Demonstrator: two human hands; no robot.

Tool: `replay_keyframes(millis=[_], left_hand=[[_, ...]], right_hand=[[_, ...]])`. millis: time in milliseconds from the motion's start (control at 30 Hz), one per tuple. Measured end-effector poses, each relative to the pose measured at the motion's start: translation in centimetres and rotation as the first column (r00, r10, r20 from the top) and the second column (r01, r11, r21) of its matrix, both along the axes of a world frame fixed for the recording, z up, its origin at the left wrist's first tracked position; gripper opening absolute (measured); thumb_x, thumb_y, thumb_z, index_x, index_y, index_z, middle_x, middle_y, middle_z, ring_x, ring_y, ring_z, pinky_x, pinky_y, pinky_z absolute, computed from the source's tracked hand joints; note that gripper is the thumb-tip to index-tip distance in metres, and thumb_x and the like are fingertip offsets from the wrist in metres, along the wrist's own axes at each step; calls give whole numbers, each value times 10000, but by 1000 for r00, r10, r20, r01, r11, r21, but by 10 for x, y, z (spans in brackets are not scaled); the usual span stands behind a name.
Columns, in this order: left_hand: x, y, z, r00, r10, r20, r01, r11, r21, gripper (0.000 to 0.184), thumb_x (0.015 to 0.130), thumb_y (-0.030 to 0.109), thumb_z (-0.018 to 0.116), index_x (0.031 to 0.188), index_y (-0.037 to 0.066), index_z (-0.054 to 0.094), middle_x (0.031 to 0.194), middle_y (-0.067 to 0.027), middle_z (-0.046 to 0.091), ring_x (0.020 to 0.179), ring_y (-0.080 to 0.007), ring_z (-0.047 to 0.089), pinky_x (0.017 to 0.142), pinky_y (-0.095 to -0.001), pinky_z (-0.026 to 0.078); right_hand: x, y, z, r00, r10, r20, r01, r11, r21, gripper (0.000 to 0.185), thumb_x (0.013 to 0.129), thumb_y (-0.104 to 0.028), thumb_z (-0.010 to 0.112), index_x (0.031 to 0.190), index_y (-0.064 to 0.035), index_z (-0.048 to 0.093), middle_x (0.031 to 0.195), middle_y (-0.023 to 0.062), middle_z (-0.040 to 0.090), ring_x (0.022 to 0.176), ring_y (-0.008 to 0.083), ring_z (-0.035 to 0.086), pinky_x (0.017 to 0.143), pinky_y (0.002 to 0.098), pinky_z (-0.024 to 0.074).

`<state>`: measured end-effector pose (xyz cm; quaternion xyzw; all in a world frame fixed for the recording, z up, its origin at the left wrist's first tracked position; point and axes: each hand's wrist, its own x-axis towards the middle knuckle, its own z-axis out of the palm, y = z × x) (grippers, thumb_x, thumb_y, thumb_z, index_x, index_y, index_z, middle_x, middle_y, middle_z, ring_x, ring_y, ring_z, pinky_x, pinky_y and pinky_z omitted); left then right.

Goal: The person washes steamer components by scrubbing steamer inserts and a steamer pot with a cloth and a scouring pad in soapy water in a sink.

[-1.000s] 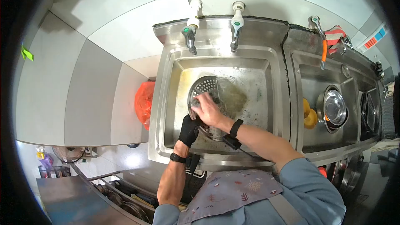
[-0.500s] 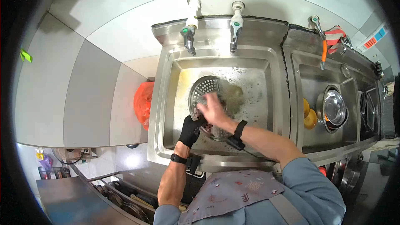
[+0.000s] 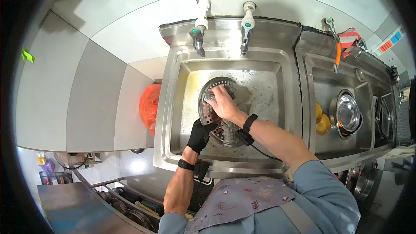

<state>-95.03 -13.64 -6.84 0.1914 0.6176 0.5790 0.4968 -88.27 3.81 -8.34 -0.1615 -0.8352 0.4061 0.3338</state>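
A round perforated steel steamer plate (image 3: 209, 112) lies at a tilt in the large steel sink (image 3: 268, 104), with a second perforated steel piece (image 3: 227, 135) partly under it. My left hand (image 3: 200, 135), in a black glove, is closed on the plate's lower left rim. My bare right hand (image 3: 223, 103) presses on the plate's upper middle with curled fingers. Something greyish shows at its fingertips, too unclear to name. Murky water and suds spread over the sink floor to the right of the plate.
Two taps (image 3: 198, 39) (image 3: 247, 34) stand over the sink's back edge. In the neighbouring basin are metal bowls (image 3: 348, 108) and yellow round items (image 3: 323, 125). An orange-tipped tap (image 3: 337, 56) hangs above it. A red plastic bag (image 3: 149, 108) sits left of the sink.
My right hand has moved slightly up and right across the plate and is less blurred. The plate has shifted a little, while my left hand keeps its hold on the rim.
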Motion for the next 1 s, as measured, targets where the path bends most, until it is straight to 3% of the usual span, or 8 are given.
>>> replay_keyframes(millis=[400,567,667,733,800,833,867,1000], left_hand=[[-21,-27,-1,984,180,-2,-178,973,144,359,867,0,694,1219,-45,647,1090,-119,735,951,-225,715,817,-331,572],[-32,-49,-15,888,118,-445,-3,968,250,373,876,-10,681,1245,-40,634,1105,-122,737,974,-202,716,824,-321,569],[-40,-62,-22,964,128,-234,-92,983,159,358,880,-27,668,1237,-36,644,1104,-120,740,994,-193,715,836,-322,568],[-45,-73,-21,449,-63,-891,255,965,60,343,890,-33,662,1233,-37,652,1107,-121,739,1007,-191,714,849,-327,570],[-42,-66,3,479,-53,-876,274,957,91,325,891,-27,668,1216,-30,673,1104,-107,739,1003,-189,713,851,-334,573],[-40,-59,7,934,27,-357,52,976,210,314,895,-13,674,1209,-23,679,1093,-97,741,996,-182,712,847,-330,573],[-39,-56,7,934,129,332,-189,969,157,303,899,2,681,1202,-17,686,1082,-86,743,988,-175,712,842,-326,572],[-39,-50,39,917,154,368,-202,975,95,312,923,68,698,1220,-19,660,1074,-97,733,933,-202,721,848,-330,589]], right_hand=[[86,78,-44,742,-14,671,-7,1000,29,364,911,-227,730,1137,15,578,1174,253,581,1110,392,584,972,512,466],[91,91,9,813,36,581,349,769,-536,861,848,-333,790,1514,26,379,1517,276,443,1397,392,454,1121,457,408],[97,107,19,896,182,404,196,654,-730,849,807,-314,821,1495,-3,433,1441,237,527,1320,336,533,1084,441,435],[106,109,32,895,170,413,151,756,-637,809,776,-311,845,1445,-5,509,1354,215,595,1239,305,583,1037,427,462],[105,115,39,890,121,440,166,812,-559,757,769,-288,849,1401,9,556,1243,194,665,1147,279,631,995,407,477],[108,112,57,881,112,460,183,816,-548,697,778,-271,840,1365,5,584,1186,170,682,1095,238,636,954,377,483],[110,111,68,871,100,480,203,818,-538,638,788,-254,831,1330,1,612,1130,146,698,1044,196,640,914,347,490],[111,123,73,860,133,494,119,887,-446,594,802,-252,822,1307,3,639,1120,157,713,1021,182,654,899,334,495]])
